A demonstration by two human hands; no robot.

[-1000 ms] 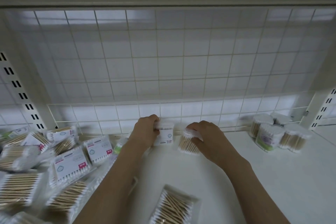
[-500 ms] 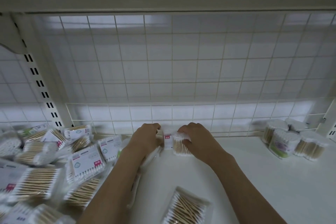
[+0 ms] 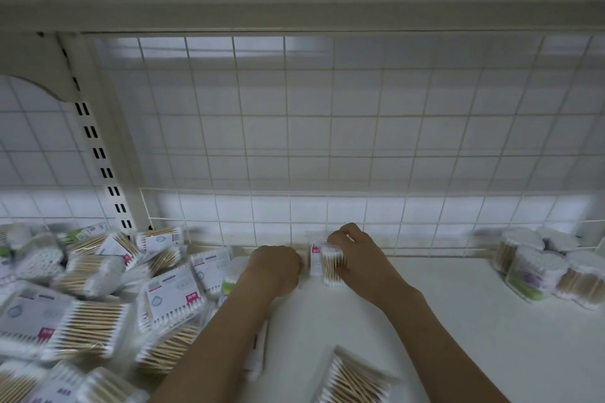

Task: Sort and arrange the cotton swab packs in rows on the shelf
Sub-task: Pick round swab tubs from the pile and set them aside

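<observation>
1. I look down at a white shelf [image 3: 458, 321] with a white wire grid panel [image 3: 327, 141] along its back and a low wire rail at the back edge.
2. My right hand [image 3: 357, 255] is at the back of the shelf, near the middle. Its fingers are curled over the top and side of a small upright pack of cotton swabs [image 3: 329, 263], grasping it. The pack stands on end against the low rail, wooden sticks showing through clear wrap.
3. A second pack [image 3: 315, 258], with a white label and a pink mark, stands just left of the held one, touching it.
4. My left hand [image 3: 276, 267] lies just left of those two packs, knuckles up, fingers curled under. From here I cannot tell whether it grips anything.
5. To the left of my left arm lies a jumbled heap of flat swab packs [image 3: 98, 298], overlapping at many angles, some label up, some showing rows of sticks.
6. At the right end of the shelf stands a cluster of round tubs of swabs [image 3: 543, 268], upright and touching one another, well apart from my hands.
7. One flat pack [image 3: 353, 379] lies alone at the near edge, between my forearms, tilted at an angle.
8. A slotted white upright [image 3: 98, 154] rises behind the heap.
</observation>
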